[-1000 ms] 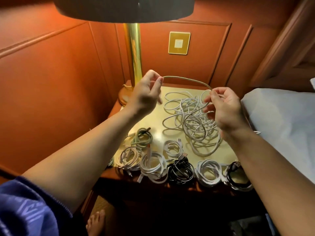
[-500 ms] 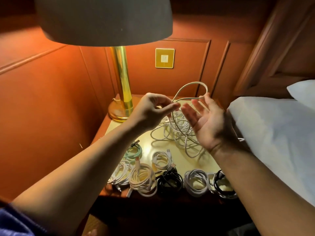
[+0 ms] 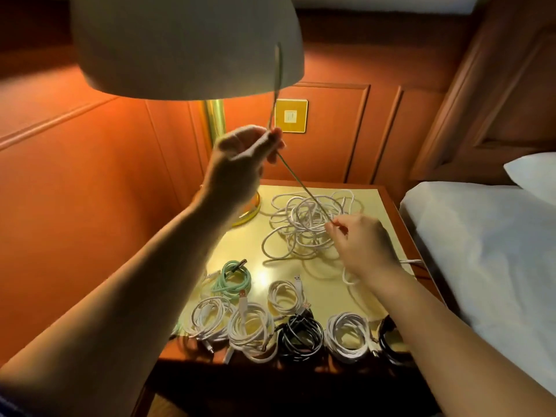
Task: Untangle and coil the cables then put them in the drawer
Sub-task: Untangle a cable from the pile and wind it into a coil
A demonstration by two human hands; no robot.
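A tangled heap of white cables (image 3: 304, 224) lies on the gold top of the nightstand (image 3: 376, 200). My left hand (image 3: 240, 164) is raised under the lamp shade and pinches one white cable (image 3: 296, 179), whose loop rises in front of the shade. That cable runs taut down to my right hand (image 3: 361, 245), which pinches it just above the heap. Several coiled cables lie along the front edge: a green one (image 3: 233, 278), white ones (image 3: 249, 329) and black ones (image 3: 301, 334). No drawer is in view.
A brass lamp (image 3: 215, 118) with a wide shade (image 3: 186, 43) stands at the nightstand's back left and hangs over my left hand. Red wood panelling with a gold switch plate (image 3: 291, 115) is behind. A bed with white sheets (image 3: 487, 251) lies to the right.
My hands have moved apart: the left rose toward the lamp shade with the cable, and the right dropped to the heap and closed on the cable, pulling it taut. The camera tilted up.
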